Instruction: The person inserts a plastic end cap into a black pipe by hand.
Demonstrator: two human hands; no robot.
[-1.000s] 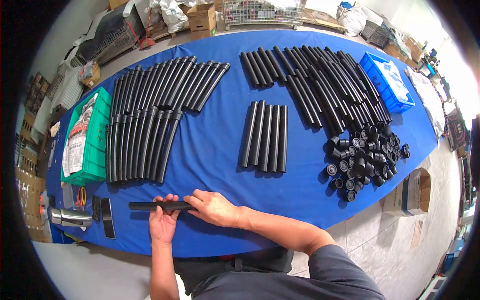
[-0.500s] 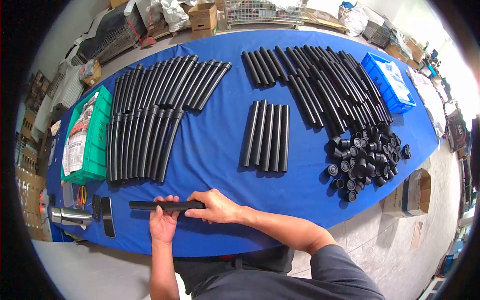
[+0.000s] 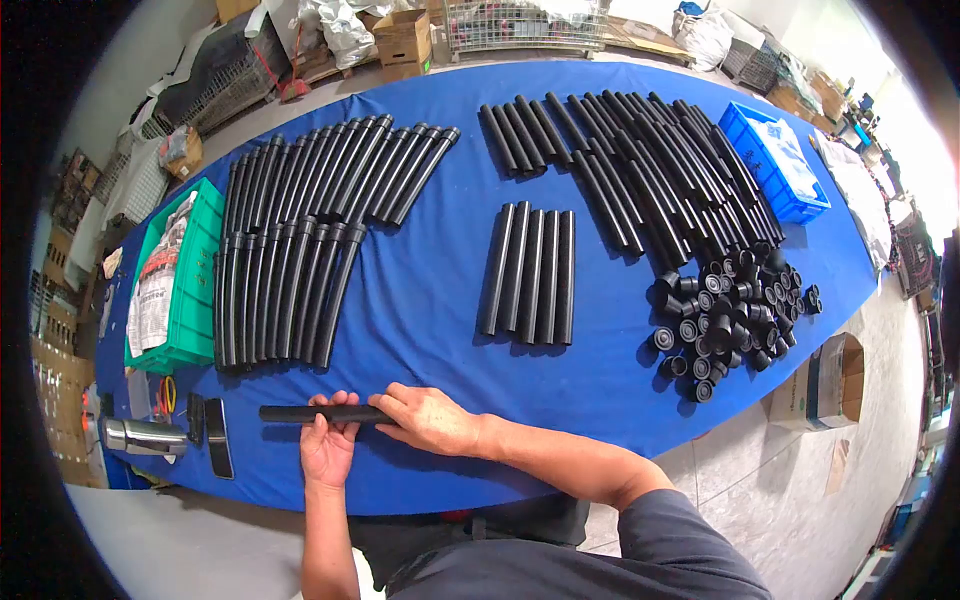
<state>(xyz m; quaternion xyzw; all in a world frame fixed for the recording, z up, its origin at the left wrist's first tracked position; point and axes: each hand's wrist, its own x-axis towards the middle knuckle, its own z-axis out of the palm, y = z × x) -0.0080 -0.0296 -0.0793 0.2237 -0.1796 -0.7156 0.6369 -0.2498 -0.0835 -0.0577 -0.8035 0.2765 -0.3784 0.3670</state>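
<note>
A black plastic tube [image 3: 285,413] lies crosswise in front of me over the blue cloth. Palm up, my left hand [image 3: 328,450] grips it around the middle, thumb on the near side and fingers curled behind. My right hand [image 3: 432,420] is closed over the tube's right end, which its fingers and palm hide. Beyond the hands, several plain black tubes [image 3: 535,275] lie side by side. To the left are two rows of capped tubes [image 3: 290,290], their thicker capped ends pointing away from me. Loose black caps [image 3: 720,335] are heaped at the right.
Many more plain tubes [image 3: 650,170] are piled at the back right beside a blue crate [image 3: 800,212]. A green crate [image 3: 200,325] holding printed paper stands at left. Nearer me are a phone [image 3: 219,440], orange-handled scissors [image 3: 167,395] and a shiny metal cylinder [image 3: 145,436].
My right hand has shifted slightly left and rolled over the tube's right end, covering the dark end piece that showed before. My left hand keeps its hold on the tube.
</note>
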